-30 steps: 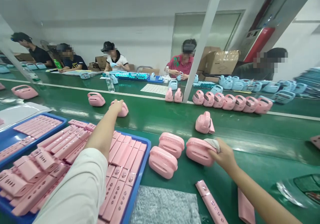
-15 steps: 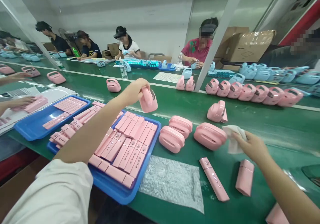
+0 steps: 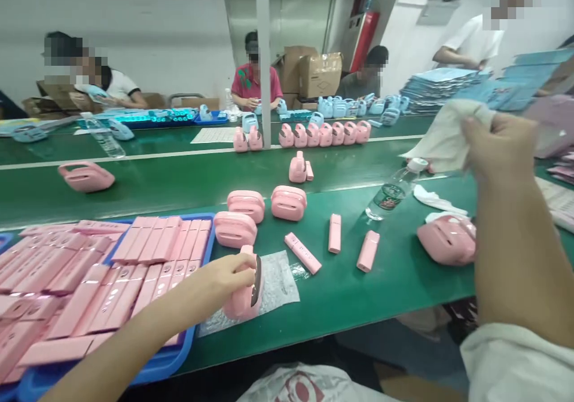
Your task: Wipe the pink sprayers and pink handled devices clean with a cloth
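My left hand (image 3: pixel 226 279) grips a pink handled device (image 3: pixel 245 299) and holds it upright on a sheet of bubble wrap (image 3: pixel 273 288) at the near edge of the green table. My right hand (image 3: pixel 497 148) is raised at the right and clutches a white cloth (image 3: pixel 446 139). Three more pink devices (image 3: pixel 235 228) lie just beyond the left hand. Another pink device (image 3: pixel 446 240) lies under my right forearm.
A blue tray (image 3: pixel 179 354) packed with pink panels (image 3: pixel 147 258) fills the near left. Three loose pink panels (image 3: pixel 334 233) and a lying water bottle (image 3: pixel 392 192) sit mid-table. A white post (image 3: pixel 262 61) stands behind. Rows of pink and blue devices and several seated workers line the far side.
My left hand brought the pink device from above the tray down to the bubble wrap. My right hand lifted the cloth off the table. The view swung to the right.
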Demonstrator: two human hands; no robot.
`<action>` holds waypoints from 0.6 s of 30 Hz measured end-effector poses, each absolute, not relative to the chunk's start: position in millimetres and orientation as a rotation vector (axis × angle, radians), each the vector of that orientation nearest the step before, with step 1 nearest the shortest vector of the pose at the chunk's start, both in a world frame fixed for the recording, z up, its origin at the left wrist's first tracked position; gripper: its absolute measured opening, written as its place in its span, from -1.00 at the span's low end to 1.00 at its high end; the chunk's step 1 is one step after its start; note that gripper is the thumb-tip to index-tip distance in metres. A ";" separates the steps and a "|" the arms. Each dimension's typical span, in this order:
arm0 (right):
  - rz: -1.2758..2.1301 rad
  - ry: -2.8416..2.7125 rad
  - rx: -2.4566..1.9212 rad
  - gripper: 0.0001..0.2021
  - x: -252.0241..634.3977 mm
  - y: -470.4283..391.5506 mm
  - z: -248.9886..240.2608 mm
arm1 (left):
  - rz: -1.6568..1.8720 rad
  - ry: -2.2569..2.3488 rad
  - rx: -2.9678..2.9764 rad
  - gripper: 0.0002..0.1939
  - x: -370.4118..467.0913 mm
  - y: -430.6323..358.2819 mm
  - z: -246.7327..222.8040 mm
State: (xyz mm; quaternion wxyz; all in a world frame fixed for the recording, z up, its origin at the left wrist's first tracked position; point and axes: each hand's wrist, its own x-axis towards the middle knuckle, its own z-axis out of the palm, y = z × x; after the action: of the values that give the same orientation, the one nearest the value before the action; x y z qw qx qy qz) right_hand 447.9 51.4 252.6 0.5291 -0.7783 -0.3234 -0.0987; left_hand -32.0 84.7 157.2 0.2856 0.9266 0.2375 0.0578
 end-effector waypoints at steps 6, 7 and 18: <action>-0.471 -1.140 -2.406 -0.76 452.4 68.8 231.5 | 0.252 0.645 2.622 -0.59 -35.6 80.5 128.3; -0.430 -1.193 -2.385 -0.80 452.0 72.3 218.8 | 0.252 0.649 2.645 -0.55 -38.8 79.1 126.2; -0.516 -0.876 -1.988 -0.70 469.5 87.1 141.4 | 0.819 1.171 2.295 -0.22 -53.2 25.9 59.3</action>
State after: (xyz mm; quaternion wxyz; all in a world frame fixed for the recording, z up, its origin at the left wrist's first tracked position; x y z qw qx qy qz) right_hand 469.5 87.1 141.4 0.4388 -0.8000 -0.3527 -0.2076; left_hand -53.2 25.9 59.3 0.2172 0.8287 0.4228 0.2955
